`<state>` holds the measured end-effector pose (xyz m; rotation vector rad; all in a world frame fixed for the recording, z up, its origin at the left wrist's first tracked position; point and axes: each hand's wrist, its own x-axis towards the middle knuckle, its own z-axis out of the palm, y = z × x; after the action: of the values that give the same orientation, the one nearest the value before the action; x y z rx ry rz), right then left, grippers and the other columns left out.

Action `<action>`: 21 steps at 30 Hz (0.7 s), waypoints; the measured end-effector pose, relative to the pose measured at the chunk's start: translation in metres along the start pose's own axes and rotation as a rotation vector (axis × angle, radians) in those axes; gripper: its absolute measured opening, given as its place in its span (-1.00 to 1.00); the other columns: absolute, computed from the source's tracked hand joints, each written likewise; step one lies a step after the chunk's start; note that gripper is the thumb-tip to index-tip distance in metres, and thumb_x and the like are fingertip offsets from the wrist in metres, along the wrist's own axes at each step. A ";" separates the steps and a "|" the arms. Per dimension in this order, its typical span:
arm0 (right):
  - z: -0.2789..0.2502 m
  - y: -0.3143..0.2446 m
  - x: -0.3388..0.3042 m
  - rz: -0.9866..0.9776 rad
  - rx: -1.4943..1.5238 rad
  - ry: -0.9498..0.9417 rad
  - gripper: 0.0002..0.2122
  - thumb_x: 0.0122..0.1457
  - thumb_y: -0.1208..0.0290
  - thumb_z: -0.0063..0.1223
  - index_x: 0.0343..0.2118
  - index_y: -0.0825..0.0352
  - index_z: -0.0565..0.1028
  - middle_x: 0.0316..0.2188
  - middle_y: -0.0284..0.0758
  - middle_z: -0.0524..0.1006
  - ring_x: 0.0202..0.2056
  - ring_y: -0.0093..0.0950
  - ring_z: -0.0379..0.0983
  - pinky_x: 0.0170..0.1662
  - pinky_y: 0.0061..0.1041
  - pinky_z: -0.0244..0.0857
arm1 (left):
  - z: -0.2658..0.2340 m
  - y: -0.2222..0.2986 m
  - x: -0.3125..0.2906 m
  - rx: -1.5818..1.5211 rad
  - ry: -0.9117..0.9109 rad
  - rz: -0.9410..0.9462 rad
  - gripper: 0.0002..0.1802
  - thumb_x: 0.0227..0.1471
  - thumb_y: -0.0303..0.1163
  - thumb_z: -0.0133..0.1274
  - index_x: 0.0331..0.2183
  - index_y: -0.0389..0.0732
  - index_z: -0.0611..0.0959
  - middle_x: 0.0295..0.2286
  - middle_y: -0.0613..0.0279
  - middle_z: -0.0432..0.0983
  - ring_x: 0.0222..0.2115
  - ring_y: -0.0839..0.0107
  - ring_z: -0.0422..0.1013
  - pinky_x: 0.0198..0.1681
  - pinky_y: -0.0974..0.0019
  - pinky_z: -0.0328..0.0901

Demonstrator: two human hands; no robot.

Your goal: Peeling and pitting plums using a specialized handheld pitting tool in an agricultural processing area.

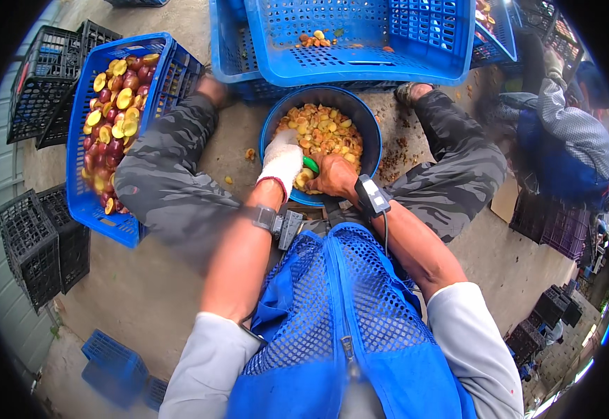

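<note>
Between my knees stands a round blue tub (375,133) full of yellow-orange cut fruit pieces (329,129). My left hand (283,155), in a white knit glove, is over the tub's near left side with its fingers curled. What it holds, if anything, is hidden. Bare and closed, my right hand (334,174) grips a green-handled tool (310,165) close beside the glove. The tool's working end cannot be seen. On my left, a blue crate (74,167) holds many red-skinned, yellow-fleshed fruit halves (119,119) that look like plums.
Large blue crates (360,70) stand beyond the tub, with a few fruit pieces inside the front one. Black crates (46,84) line the left wall, and more black crates (28,230) sit nearer. At right, a person (563,133) bends beside dark crates. Scraps (395,150) litter the floor.
</note>
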<state>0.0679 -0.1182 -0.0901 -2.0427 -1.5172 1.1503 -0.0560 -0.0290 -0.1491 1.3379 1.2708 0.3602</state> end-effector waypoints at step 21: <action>-0.011 0.024 0.006 0.209 0.616 0.180 -0.68 0.02 0.36 0.20 -0.19 0.41 0.49 -0.52 -0.37 0.53 -0.53 -0.61 0.43 -0.47 -0.57 0.31 | 0.004 0.060 -0.032 -0.635 0.187 -0.125 -0.60 0.08 -0.42 -0.10 -0.02 -0.29 0.45 -0.19 0.09 0.48 -0.15 0.28 0.40 -0.09 0.28 0.31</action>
<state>0.0919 -0.1194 -0.1023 -1.8268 -0.7457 1.2691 -0.0370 -0.0400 -0.0842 0.6939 1.2418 0.7420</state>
